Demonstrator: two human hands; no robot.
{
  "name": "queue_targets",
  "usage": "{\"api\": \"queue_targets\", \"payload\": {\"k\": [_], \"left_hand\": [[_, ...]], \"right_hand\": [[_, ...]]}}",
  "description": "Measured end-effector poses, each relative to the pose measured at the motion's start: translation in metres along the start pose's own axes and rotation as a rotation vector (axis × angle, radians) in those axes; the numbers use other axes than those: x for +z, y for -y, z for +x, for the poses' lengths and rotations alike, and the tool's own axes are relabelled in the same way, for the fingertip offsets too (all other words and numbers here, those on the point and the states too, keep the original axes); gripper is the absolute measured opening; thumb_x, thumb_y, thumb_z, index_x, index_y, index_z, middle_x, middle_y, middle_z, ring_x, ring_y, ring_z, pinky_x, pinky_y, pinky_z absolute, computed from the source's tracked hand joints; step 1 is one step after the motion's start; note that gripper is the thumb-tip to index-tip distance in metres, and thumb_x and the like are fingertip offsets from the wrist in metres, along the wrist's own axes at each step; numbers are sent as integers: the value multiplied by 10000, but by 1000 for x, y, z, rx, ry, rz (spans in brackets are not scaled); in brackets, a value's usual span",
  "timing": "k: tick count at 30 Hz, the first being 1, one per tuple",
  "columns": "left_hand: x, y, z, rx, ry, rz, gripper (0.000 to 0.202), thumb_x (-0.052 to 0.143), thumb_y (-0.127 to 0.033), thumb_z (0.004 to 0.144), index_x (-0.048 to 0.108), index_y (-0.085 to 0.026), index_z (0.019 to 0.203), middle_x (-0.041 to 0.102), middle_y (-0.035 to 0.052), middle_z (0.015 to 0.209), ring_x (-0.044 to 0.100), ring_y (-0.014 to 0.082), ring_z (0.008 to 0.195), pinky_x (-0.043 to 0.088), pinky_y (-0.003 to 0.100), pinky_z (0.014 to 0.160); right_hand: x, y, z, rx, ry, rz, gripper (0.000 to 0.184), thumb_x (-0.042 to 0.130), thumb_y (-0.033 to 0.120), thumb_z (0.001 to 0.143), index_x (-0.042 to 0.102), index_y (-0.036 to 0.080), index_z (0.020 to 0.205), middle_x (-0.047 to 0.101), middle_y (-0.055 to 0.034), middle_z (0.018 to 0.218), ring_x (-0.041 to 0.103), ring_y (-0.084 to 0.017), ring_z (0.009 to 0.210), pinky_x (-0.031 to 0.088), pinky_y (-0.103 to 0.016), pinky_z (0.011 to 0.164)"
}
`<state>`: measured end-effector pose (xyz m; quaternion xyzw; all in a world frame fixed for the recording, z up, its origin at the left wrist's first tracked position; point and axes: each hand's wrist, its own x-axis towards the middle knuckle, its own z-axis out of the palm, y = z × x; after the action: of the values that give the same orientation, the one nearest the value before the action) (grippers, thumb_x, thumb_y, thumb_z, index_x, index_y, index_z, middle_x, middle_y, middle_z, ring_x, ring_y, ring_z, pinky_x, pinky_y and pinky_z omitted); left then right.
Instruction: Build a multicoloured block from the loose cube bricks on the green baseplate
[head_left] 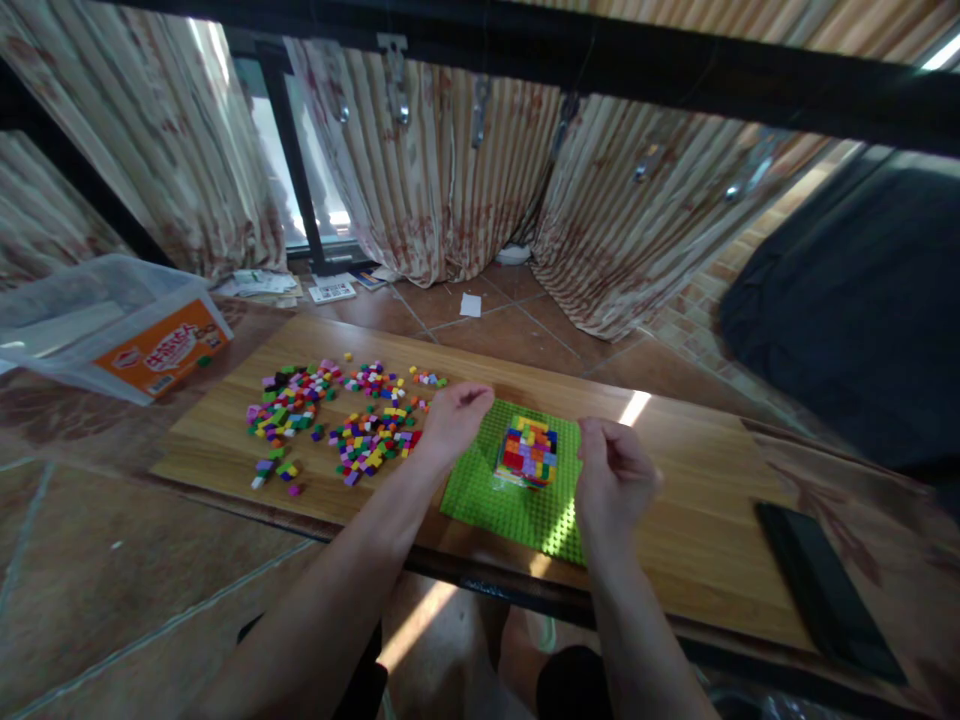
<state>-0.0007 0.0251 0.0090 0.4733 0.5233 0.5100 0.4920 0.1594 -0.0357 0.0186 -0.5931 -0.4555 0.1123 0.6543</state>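
Note:
A block of many-coloured toy bricks (529,455) stands on a bright green studded baseplate (487,500). My left hand (456,420) is over the baseplate's far left corner, apart from the block, its thumb and fingertips pressed together. Any small piece in that pinch is too small to make out. At the baseplate's right side my right hand (619,470) is curled closed, also apart from the block. Whatever it may hold is hidden by the fingers. Left of my left hand lie piles of loose toy bricks (371,440).
The wooden board (690,530) lies across a low table. A clear plastic bin (161,340) with an orange label stands at the far left. A black flat object (829,590) rests at the right edge. Beyond are curtains (450,190) and a tiled floor.

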Motion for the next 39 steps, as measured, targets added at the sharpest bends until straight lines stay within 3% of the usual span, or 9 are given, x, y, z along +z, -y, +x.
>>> {"api": "queue_targets", "payload": {"k": [4, 7, 9, 12, 18, 26, 39], "left_hand": [[-18, -5, 5, -7, -81, -87, 135, 647, -243, 730, 705, -136, 787, 702, 27, 764, 608, 110, 696, 472, 227, 691], [-31, -8, 8, -14, -130, -112, 148, 668, -263, 718, 702, -141, 793, 698, 21, 761, 602, 102, 684, 472, 220, 678], [-38, -11, 10, -21, -162, -125, 156, 675, -275, 717, 697, -141, 794, 690, 16, 743, 597, 97, 665, 474, 216, 668], [-47, -13, 11, -40, -199, -174, 166, 692, -284, 707, 689, -139, 787, 684, 15, 733, 598, 93, 652, 479, 213, 659], [-55, -15, 9, -44, -219, -253, 212, 747, -321, 648, 699, -142, 749, 692, 23, 723, 576, 93, 631, 463, 209, 620], [-67, -18, 7, -39, -241, -269, 157, 731, -277, 638, 700, -149, 723, 685, 21, 712, 572, 102, 644, 447, 228, 649], [-77, -19, 3, -31, -210, -215, 101, 659, -223, 682, 707, -141, 714, 652, 6, 663, 555, 99, 636, 418, 212, 617]], "right_hand": [[6, 24, -28, -253, 217, -9, 115, 600, 255, 878, 660, 199, 797, 653, -32, 821, 617, -157, 756, 501, -295, 686], [18, 34, -53, -372, 507, 27, 98, 577, 185, 890, 664, 211, 853, 650, -30, 848, 629, -144, 765, 514, -270, 697], [28, 34, -68, -390, 666, 8, 133, 539, 175, 909, 668, 207, 896, 652, -44, 868, 637, -145, 780, 520, -261, 709], [42, 25, -83, -354, 769, -138, 198, 481, 159, 918, 673, 196, 957, 663, -63, 897, 645, -168, 796, 527, -284, 734], [57, 10, -87, -290, 796, -444, 269, 447, 101, 900, 666, 139, 1051, 659, -101, 976, 645, -205, 847, 517, -327, 798], [69, 9, -80, -282, 812, -496, 322, 432, 106, 911, 658, 164, 1133, 639, -89, 1054, 641, -193, 900, 495, -302, 834], [84, 14, -73, -278, 913, -725, 327, 472, 221, 936, 629, 234, 1223, 642, -69, 1091, 650, -195, 866, 479, -282, 702]]}}
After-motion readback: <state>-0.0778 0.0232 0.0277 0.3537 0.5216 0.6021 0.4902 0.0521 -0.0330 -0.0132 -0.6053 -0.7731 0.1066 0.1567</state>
